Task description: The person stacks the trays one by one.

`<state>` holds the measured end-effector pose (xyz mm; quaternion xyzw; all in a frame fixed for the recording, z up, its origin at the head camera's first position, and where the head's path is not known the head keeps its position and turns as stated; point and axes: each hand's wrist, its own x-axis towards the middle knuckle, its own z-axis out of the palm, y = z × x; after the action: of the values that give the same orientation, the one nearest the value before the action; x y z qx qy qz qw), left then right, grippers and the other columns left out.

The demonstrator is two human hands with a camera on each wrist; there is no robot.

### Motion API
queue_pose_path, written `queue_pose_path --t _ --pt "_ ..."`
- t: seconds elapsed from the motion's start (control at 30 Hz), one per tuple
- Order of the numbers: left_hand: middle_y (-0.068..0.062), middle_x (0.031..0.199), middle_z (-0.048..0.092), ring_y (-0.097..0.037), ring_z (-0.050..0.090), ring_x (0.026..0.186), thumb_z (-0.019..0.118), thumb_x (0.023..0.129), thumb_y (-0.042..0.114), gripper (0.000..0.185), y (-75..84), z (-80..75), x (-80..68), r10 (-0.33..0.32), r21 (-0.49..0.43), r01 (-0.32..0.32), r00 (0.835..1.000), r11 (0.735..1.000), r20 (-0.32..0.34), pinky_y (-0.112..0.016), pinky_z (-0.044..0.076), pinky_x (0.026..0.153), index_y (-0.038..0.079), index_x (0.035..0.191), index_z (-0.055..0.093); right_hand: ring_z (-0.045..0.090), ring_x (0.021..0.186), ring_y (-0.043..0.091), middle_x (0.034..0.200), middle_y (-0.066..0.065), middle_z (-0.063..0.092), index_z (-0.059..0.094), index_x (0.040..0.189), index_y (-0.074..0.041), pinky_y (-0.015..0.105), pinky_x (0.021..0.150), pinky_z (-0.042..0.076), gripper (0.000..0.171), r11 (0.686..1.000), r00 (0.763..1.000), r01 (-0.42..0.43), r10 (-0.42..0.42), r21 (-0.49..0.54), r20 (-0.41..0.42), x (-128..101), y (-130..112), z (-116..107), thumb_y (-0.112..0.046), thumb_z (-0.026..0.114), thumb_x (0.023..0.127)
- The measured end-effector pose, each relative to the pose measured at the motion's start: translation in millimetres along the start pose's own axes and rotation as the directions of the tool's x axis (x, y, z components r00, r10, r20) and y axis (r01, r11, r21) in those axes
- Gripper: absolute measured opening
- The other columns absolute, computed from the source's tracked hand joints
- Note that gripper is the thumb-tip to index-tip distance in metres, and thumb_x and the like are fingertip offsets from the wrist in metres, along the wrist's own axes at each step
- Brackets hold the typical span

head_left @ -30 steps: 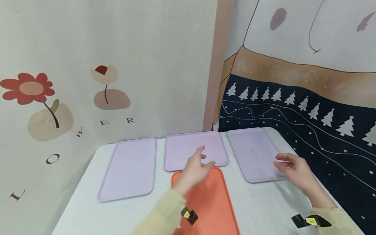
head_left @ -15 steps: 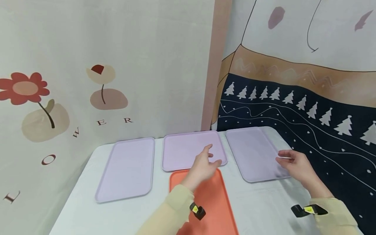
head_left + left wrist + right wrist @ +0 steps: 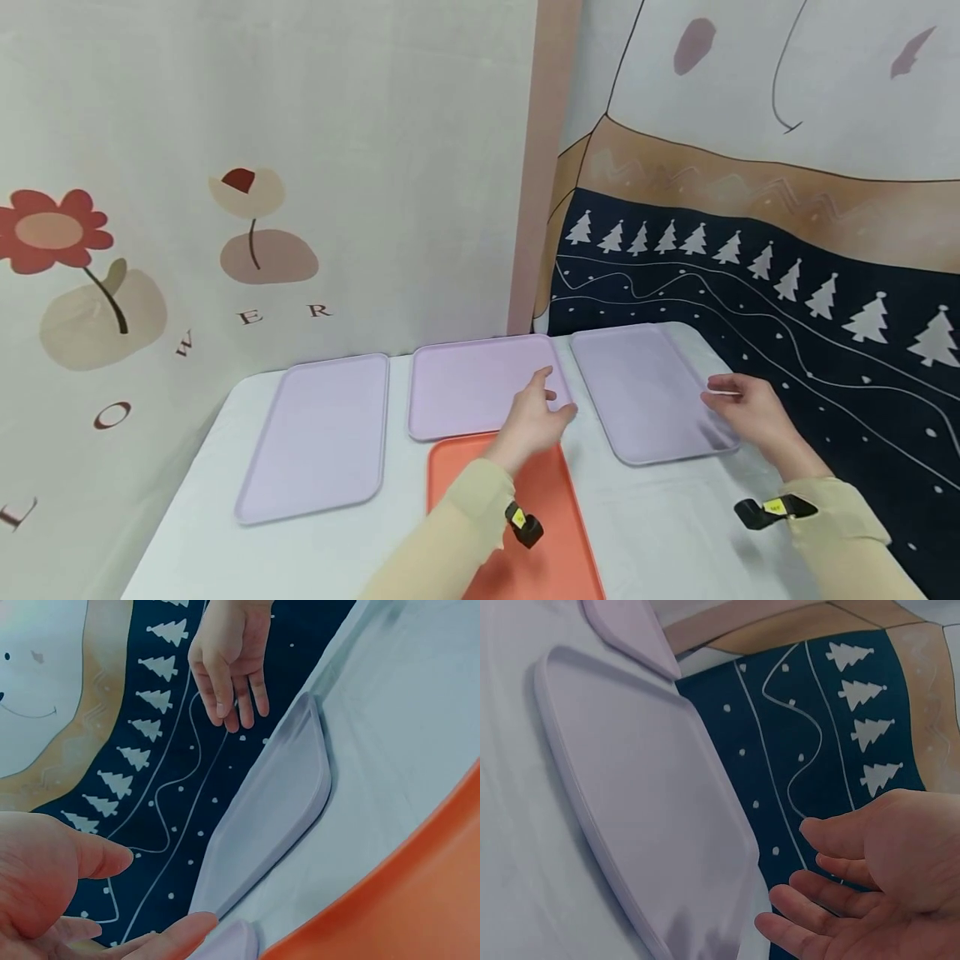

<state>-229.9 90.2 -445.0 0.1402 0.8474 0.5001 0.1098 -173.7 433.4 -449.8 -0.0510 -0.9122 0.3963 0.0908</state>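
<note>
My left hand [image 3: 531,423] hovers over the near right part of the middle lilac tray [image 3: 468,387] and the far end of the orange tray [image 3: 536,508]. Its thumb and fingers are spread apart, with nothing between them. Beside the right lilac tray [image 3: 648,392] is my right hand [image 3: 752,412], raised over that tray's right edge. In the right wrist view the right hand [image 3: 877,877] has loosely bent fingers and holds nothing. The left wrist view shows the left hand [image 3: 45,892] with thumb and fingers apart. All the trays in view lie flat and bare.
Another lilac tray [image 3: 318,437] lies at the left on the white-covered table [image 3: 191,508]. A pale curtain [image 3: 405,167] printed with flowers hangs behind, and a dark cloth [image 3: 750,333] with white trees hangs at the right. Black wrist cameras [image 3: 772,510] sit on both sleeves.
My left hand has drifted right across the middle tray's near edge. The right hand has risen slightly and stays beside the right tray. The view has swung a little to the right.
</note>
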Motion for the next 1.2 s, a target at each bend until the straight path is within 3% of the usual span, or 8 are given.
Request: queue_pose_path --t 0.13,0.2,0.7,0.97,1.1,1.2 --pt "-0.020 0.138 0.061 -0.017 0.072 0.069 0.071 0.101 0.025 0.076 -0.6 9.8 7.0 -0.009 -0.022 0.009 1.000 1.000 0.006 -0.035 0.062 0.079 0.008 0.164 0.032 0.064 0.114 0.050 0.133 0.039 0.059 0.055 0.134 0.019 0.016 0.071 0.052 0.046 1.000 1.000 -0.020 0.020 0.002 0.002 5 5 1 -0.013 0.066 0.104" --pt "-0.021 0.137 0.061 -0.016 0.070 0.060 0.072 0.101 0.023 0.076 -1.0 14.2 10.3 -0.006 -0.036 0.007 1.000 0.999 0.006 -0.033 0.062 0.073 0.007 0.164 0.032 0.064 0.114 0.049 0.133 0.039 0.059 0.055 0.134 0.020 0.016 0.071 0.052 0.046 0.999 0.999 -0.033 0.033 0.002 0.006 6 7 1 -0.012 0.066 0.104" --pt "-0.018 0.122 0.063 -0.019 0.067 0.053 0.074 0.097 0.015 0.073 -7.5 49.0 26.9 -0.047 -0.059 0.045 0.999 0.997 -0.018 -0.031 0.058 0.058 0.007 0.161 0.039 0.060 0.118 0.053 0.133 0.042 0.057 0.054 0.133 0.022 0.017 0.071 0.051 0.047 0.998 0.998 -0.059 0.059 -0.014 0.028 23 28 3 -0.009 0.067 0.102" --pt "-0.023 0.129 0.067 -0.018 0.068 0.053 0.073 0.098 0.016 0.073 -1.8 63.2 40.3 -0.112 -0.056 0.111 0.993 0.992 -0.031 -0.031 0.057 0.061 0.006 0.161 0.039 0.063 0.112 0.050 0.127 0.041 0.061 0.056 0.128 0.024 0.018 0.068 0.052 0.043 0.998 0.998 -0.063 0.063 -0.026 0.003 32 37 2 -0.006 0.067 0.100" --pt "-0.024 0.125 0.068 -0.018 0.069 0.055 0.073 0.098 0.013 0.072 1.5 66.8 45.6 -0.139 -0.055 0.136 0.989 0.989 -0.050 -0.032 0.058 0.059 0.004 0.160 0.040 0.064 0.112 0.050 0.127 0.041 0.061 0.056 0.129 0.024 0.024 0.071 0.056 0.043 0.995 0.996 -0.093 0.093 -0.040 0.010 36 40 0 -0.006 0.066 0.100" --pt "-0.024 0.125 0.068 -0.019 0.070 0.058 0.073 0.097 0.011 0.072 3.3 69.9 48.4 -0.147 -0.065 0.143 0.988 0.988 -0.051 -0.031 0.058 0.057 0.002 0.160 0.039 0.062 0.114 0.052 0.128 0.043 0.060 0.055 0.130 0.025 0.036 0.077 0.060 0.044 0.991 0.992 -0.124 0.125 -0.050 0.021 38 42 -1 -0.006 0.066 0.100"
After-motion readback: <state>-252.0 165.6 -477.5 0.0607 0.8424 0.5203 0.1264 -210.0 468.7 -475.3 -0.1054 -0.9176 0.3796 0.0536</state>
